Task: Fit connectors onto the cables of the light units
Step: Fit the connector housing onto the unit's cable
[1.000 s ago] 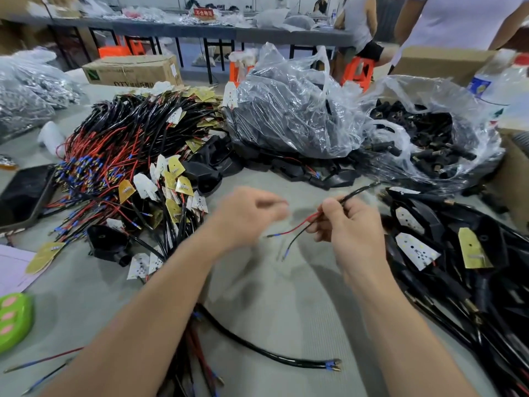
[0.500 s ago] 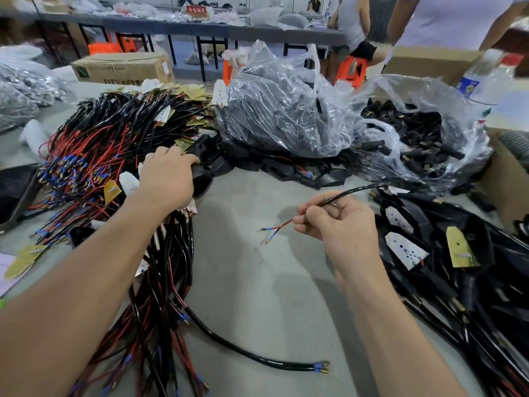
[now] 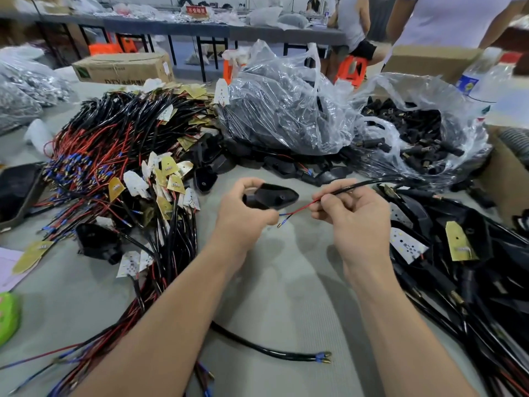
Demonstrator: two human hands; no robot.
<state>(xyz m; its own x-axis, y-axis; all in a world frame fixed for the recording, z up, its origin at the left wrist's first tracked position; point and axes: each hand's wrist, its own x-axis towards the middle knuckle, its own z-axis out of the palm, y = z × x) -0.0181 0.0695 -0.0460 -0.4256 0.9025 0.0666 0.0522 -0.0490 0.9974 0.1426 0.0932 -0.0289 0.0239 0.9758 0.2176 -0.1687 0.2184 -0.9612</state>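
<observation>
My left hand (image 3: 243, 216) grips a black plastic housing (image 3: 272, 196) above the middle of the grey table (image 3: 286, 296). My right hand (image 3: 352, 219) pinches a black cable (image 3: 363, 186) just to its right. The cable's thin red and black wires (image 3: 297, 210) stick out leftward, and their small terminals end close under the housing. The cable runs off to the right into a heap of black light units (image 3: 458, 253).
A big pile of red and black cables with gold and white boards (image 3: 120, 173) covers the left. Clear bags of black parts (image 3: 286, 110) and connectors (image 3: 423, 138) lie behind. A loose black cable (image 3: 272, 351) lies near the front. People stand at the far right.
My left hand has come back from the pile on the left with a black housing and now holds it beside the cable. My right hand has kept its hold on the cable.
</observation>
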